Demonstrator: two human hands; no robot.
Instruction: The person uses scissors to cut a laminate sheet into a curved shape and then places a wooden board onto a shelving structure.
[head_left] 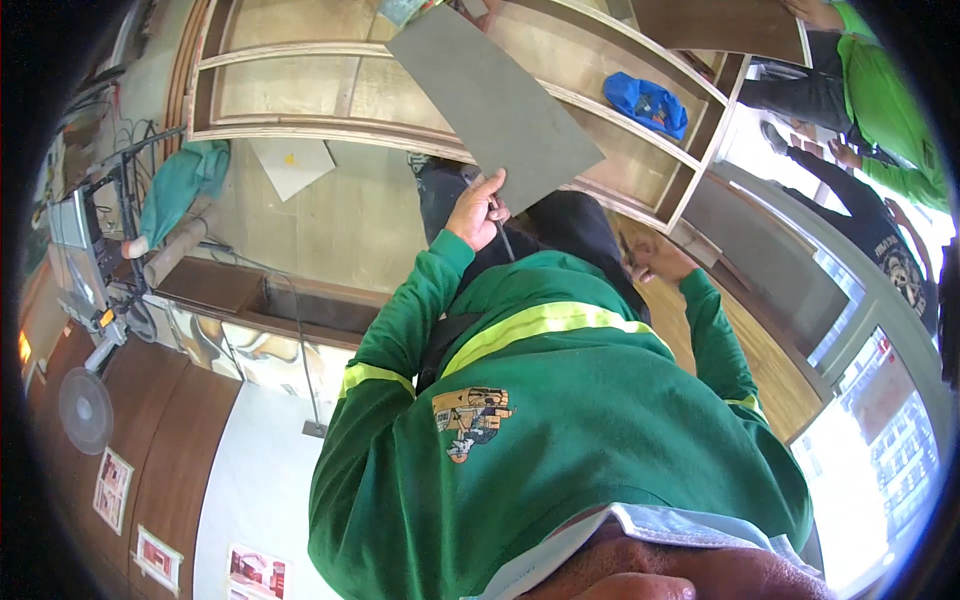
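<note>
Two bare hands, one panel and one wooden frame. The left hand (pixel 478 213) has thumb and fingers closed on the near end of one grey rectangular panel (pixel 500 105), which slants across the view in front of one wooden frame (pixel 290 130); one thin dark rod (pixel 504 238) shows just beside the curled fingers. The right hand (pixel 660 258) is lowered at the wearer's right side, fingers bent; what it grips, if anything, cannot be told at this angle. One blue bag (pixel 645 104) lies inside the frame. At left are one fan (pixel 86 410) and three printed sheets (pixel 113 490); at upper right, one co-worker in bright green (pixel 890 110).
</note>
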